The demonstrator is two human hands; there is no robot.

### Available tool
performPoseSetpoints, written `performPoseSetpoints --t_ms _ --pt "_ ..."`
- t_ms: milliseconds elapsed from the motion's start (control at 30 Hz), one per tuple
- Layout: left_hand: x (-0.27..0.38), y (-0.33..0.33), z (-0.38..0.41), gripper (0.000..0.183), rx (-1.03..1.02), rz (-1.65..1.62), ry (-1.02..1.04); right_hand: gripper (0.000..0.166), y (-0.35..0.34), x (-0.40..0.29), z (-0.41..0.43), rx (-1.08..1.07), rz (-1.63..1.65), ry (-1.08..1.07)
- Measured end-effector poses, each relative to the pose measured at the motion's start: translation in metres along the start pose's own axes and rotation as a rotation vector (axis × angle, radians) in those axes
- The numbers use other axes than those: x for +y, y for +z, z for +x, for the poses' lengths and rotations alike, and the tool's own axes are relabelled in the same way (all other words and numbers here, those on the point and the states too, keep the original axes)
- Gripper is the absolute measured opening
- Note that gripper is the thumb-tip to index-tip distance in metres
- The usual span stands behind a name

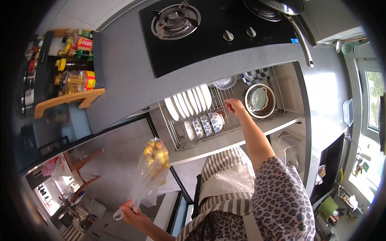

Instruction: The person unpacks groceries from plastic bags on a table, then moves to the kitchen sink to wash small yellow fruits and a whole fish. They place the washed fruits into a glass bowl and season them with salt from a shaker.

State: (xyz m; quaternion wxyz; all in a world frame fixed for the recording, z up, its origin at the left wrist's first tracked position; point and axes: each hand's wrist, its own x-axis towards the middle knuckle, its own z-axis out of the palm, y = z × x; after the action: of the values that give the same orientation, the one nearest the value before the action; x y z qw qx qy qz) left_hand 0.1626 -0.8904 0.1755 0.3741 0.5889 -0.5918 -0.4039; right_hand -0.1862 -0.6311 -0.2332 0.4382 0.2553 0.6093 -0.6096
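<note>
At the lower left my left hand (130, 212) grips the gathered neck of a clear plastic bag (146, 180). Round yellow-and-red fruit (158, 154) fills the bag's far end. My right hand (235, 107) reaches over a wire dish rack (230, 122) in the pulled-out drawer, its fingers curled; whether anything is in them cannot be seen. To its left stand white plates (188, 102) on edge and a row of tilted bowls with blue flowers (206, 124). On its right, a small green patterned dish with handles (258, 98) sits inside a metal bowl (269, 110).
A gas hob (193, 54) lies in the grey countertop (120, 69) beyond the drawer, with a long-handled pan (301, 42) at its right. Seasoning bottles (77, 79) fill a rack at the left. A glass bowl (225, 82) and a checked dish (256, 76) rest at the drawer's back.
</note>
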Motion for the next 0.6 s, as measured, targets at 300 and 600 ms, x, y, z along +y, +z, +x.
performPoseSetpoints --t_ms 300,600 --pt "-0.003 0.014 -0.004 0.038 -0.126 0.041 0.051 0.017 0.02 -0.003 -0.001 -0.026 0.311 -0.064" --pt "0.001 0.029 -0.016 0.038 -0.103 0.124 0.041 0.039 -0.053 -0.068 0.042 0.076 1.012 -0.05"
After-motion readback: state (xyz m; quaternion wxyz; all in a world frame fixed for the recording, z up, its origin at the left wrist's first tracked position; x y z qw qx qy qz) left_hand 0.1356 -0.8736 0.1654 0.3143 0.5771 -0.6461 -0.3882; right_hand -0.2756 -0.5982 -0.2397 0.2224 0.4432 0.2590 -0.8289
